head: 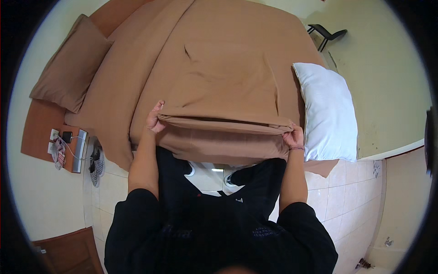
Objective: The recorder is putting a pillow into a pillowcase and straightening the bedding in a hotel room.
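A brown pillowcase [232, 82] lies on the bed before me, its mouth towards my body. My left hand [156, 118] grips the left corner of the mouth, fingers partly behind the cloth. At the opposite corner, my right hand [294, 136] pinches the bunched edge; a thin bracelet circles that wrist. Between my hands the edge is stretched nearly straight, and a narrow dark gap shows between its layers. Just right of my right hand rests a white pillow [328, 113] without a cover, on the bed's right end.
Brown bedding [239, 20] covers the bed. A brown pillow [73, 65] leans by the headboard [41, 130]. A bedside shelf [73, 154] holds a phone [66, 137] with a cable. Slippers [97, 164] lie on the tiled floor [113, 191]. A black chair [326, 34] stands beyond the bed.
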`<action>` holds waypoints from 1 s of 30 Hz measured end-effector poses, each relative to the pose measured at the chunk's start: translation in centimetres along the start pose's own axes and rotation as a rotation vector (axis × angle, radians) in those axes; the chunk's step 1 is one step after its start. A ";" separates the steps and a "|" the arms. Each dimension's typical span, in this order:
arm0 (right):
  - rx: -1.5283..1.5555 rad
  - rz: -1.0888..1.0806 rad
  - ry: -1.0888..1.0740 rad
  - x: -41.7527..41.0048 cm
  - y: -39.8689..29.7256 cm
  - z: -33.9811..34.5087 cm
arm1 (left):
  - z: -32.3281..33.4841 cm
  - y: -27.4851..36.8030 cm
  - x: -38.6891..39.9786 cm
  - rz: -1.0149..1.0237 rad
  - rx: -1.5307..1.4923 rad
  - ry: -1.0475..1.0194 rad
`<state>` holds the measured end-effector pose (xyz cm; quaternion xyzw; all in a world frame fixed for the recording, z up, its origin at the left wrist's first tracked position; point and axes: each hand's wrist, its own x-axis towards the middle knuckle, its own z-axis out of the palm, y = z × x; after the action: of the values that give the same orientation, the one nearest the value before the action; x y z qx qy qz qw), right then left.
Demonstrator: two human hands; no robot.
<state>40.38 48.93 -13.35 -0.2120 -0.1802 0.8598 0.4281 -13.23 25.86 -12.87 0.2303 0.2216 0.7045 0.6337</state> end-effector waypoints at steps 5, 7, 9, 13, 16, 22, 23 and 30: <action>0.026 -0.112 -0.150 -1.1 1.0 -0.4 | 1.1 -2.4 0.4 0.170 -0.084 0.099; 0.082 -0.092 -0.318 -1.2 1.9 -0.5 | 0.3 -3.1 -0.1 0.137 -0.016 0.226; 0.013 -0.080 -0.126 -1.3 2.1 0.0 | -0.6 -3.2 -0.7 0.103 0.054 0.350; -0.536 0.030 0.275 -3.9 2.5 1.9 | -2.4 -2.0 -1.9 -0.224 0.257 0.230; -0.917 0.089 0.100 -5.0 1.7 -0.7 | -0.6 -2.0 -3.8 -0.224 0.727 0.211; -1.811 -0.146 0.097 -6.9 3.9 1.1 | 3.3 -3.3 -6.4 0.021 1.606 0.168; -1.776 -0.201 0.195 -7.1 4.2 1.0 | 2.8 -3.6 -6.5 0.085 1.673 0.194; -1.936 -0.663 0.450 -7.8 6.8 -0.2 | 4.5 -5.5 -6.0 0.237 1.683 0.384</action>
<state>40.26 38.79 -15.25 -0.5592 -0.7567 0.1284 0.3135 -5.64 20.54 -12.85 0.5209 0.7462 0.3945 0.1272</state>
